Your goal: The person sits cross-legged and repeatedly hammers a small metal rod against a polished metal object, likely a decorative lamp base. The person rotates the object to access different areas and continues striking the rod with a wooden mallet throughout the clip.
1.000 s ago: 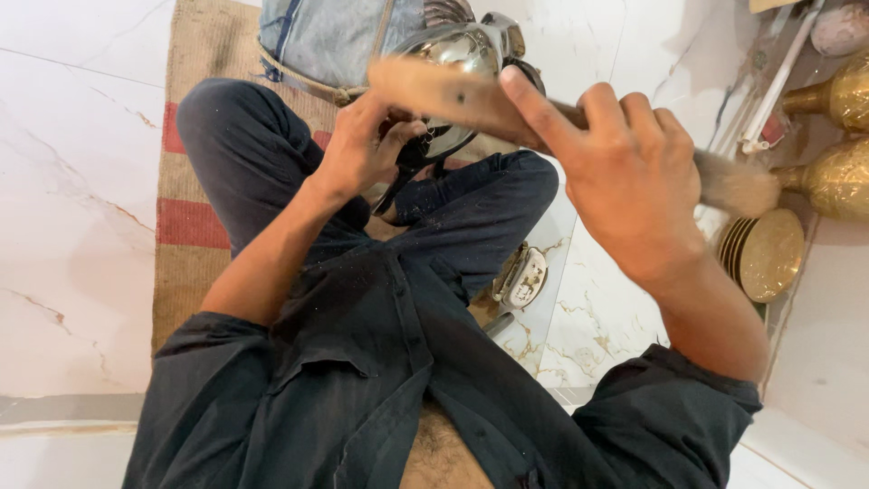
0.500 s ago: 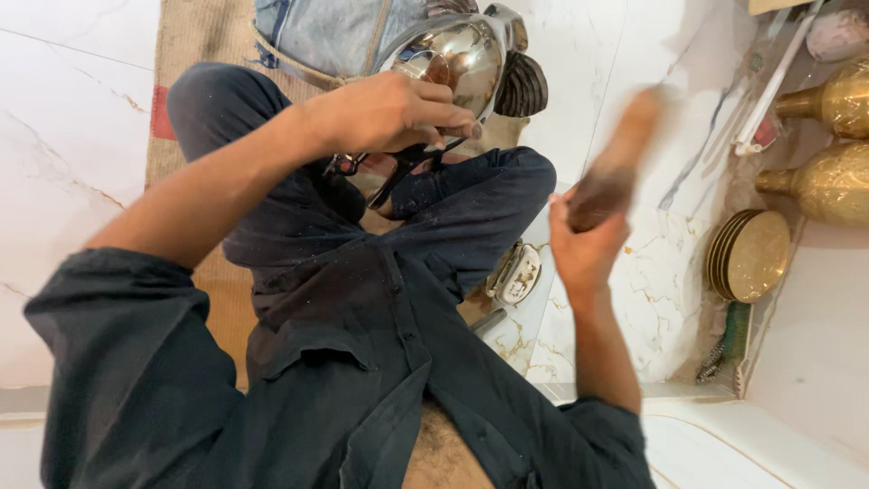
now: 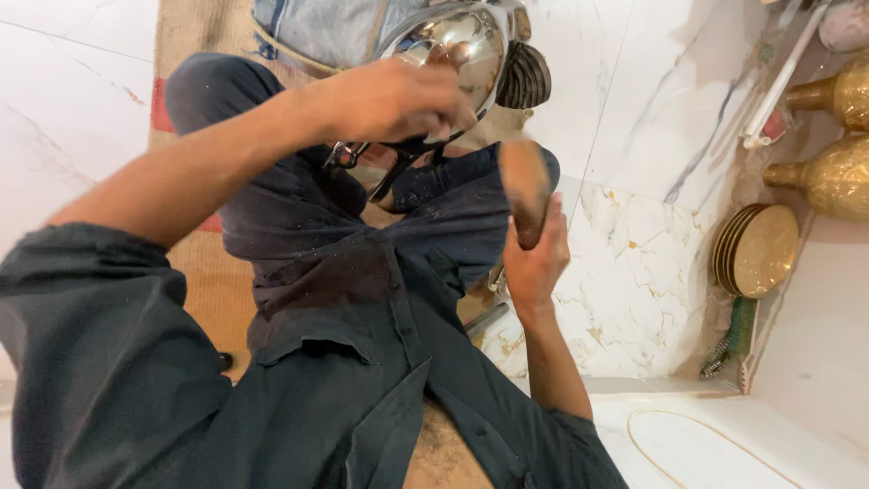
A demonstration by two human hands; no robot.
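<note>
Nearest, item one: right hand point(image 3: 536, 263), closed around the lower end of a brown wooden mallet point(image 3: 525, 188); head rounded, blurred, raised upright above the lap. Item two: left hand point(image 3: 394, 98), fingers curled over the rim of a polished metal bowl point(image 3: 457, 50), gripping it. Bowl: silver, mirror-bright, domed, reflections across its surface, held tilted over the crossed legs in dark trousers; black scissor-like handles point(image 3: 391, 161) show just beneath the hand. Item three: woven floor mat point(image 3: 195, 272), tan with a red stripe, under the seated person on the white marble floor point(image 3: 634, 272). Further, near the floor's right edge: a stack of round brass plates point(image 3: 759, 249) standing on edge, and two brass vases point(image 3: 828, 167) lying beyond them. A ribbed dark disc point(image 3: 523, 77) sits touching the bowl's right side.
</note>
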